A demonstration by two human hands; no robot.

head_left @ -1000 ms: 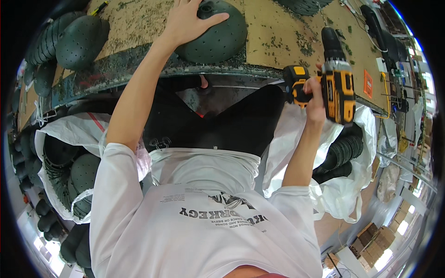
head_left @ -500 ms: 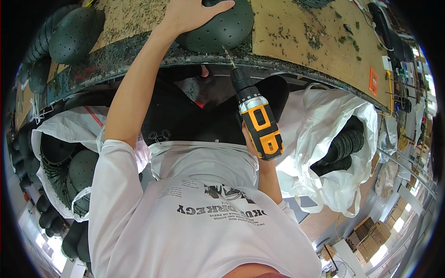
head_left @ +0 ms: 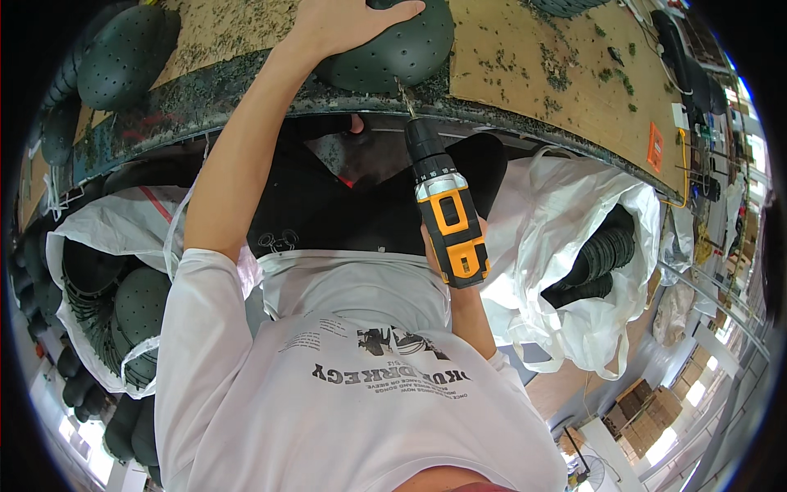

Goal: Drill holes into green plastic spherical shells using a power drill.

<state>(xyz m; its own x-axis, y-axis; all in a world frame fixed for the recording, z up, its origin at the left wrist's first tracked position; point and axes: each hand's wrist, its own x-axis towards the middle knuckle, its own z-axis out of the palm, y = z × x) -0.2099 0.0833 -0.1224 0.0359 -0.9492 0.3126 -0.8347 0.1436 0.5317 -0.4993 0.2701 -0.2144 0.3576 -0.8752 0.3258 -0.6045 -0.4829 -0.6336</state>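
My left hand (head_left: 344,26) holds a dark green domed shell (head_left: 402,56) at the bench's near edge. Its thumb stretches over the dome; the other fingers are mostly cut off by the picture's top. Small holes dot the shell. My right hand (head_left: 429,252) is wrapped round the handle of a yellow and black cordless drill (head_left: 452,217), whose body hides most of the fingers. The drill points away from me, and its bit (head_left: 407,100) meets the shell's near rim. How deep the tip sits I cannot tell.
Green shavings litter the cardboard-covered bench (head_left: 500,74). More perforated shells (head_left: 127,57) are stacked at its left. White sacks of shells flank my legs: one left (head_left: 115,215), one right (head_left: 525,246). An orange tag (head_left: 654,148) lies at the bench's right edge.
The drill has shifted slightly left in the picture, with its bit still at the shell's rim. The shell and my left hand appear a little farther right.
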